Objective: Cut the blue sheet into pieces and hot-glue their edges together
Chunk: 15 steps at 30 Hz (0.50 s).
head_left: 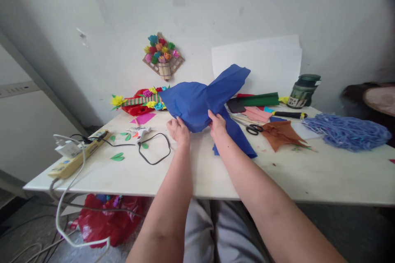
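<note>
A large sheet of blue crepe paper (197, 104) is held up above the middle of the table, bent and creased. My left hand (179, 130) is closed on its lower left edge. With thumb and fingers, my right hand (217, 124) grips the sheet further right. One part of the paper sticks up to the right, and another hangs down to the tabletop behind my right wrist. Left of my left hand lies a white glue gun (143, 134) with its black cord. Black-handled scissors (254, 129) lie to the right of the paper.
A power strip (80, 154) with a white charger (67, 148) is at left. Green paper leaves (117, 157) lie nearby. Brown crepe paper (280, 133), a dark jar (304, 91) and a blue stringy bundle (347, 131) are at right. Paper flowers (160, 51) hang on the wall.
</note>
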Each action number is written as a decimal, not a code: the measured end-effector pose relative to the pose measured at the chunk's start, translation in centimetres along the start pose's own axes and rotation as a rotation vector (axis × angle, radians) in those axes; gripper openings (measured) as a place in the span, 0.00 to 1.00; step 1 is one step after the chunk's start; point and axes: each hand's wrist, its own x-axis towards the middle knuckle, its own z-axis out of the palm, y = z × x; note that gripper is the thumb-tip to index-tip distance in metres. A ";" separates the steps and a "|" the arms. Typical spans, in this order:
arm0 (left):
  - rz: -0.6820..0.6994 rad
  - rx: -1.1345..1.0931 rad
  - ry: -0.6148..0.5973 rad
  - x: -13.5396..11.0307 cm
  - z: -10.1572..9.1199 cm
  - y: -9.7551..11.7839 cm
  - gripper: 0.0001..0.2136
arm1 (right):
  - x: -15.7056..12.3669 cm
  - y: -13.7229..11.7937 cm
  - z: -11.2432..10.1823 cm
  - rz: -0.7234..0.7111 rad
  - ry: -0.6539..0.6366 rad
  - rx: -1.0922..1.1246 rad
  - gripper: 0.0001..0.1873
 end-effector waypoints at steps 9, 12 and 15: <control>-0.296 -0.365 0.114 1.0 0.1 -0.8 0.11 | -0.2 -0.5 -0.1 0.015 0.006 0.007 0.15; -0.319 -0.606 -0.021 0.8 0.5 -0.6 0.17 | -0.3 -0.5 -0.2 0.025 -0.008 -0.028 0.15; -0.345 -0.676 -0.126 0.8 0.8 -0.9 0.18 | -0.2 -0.3 -0.4 0.023 -0.030 -0.053 0.16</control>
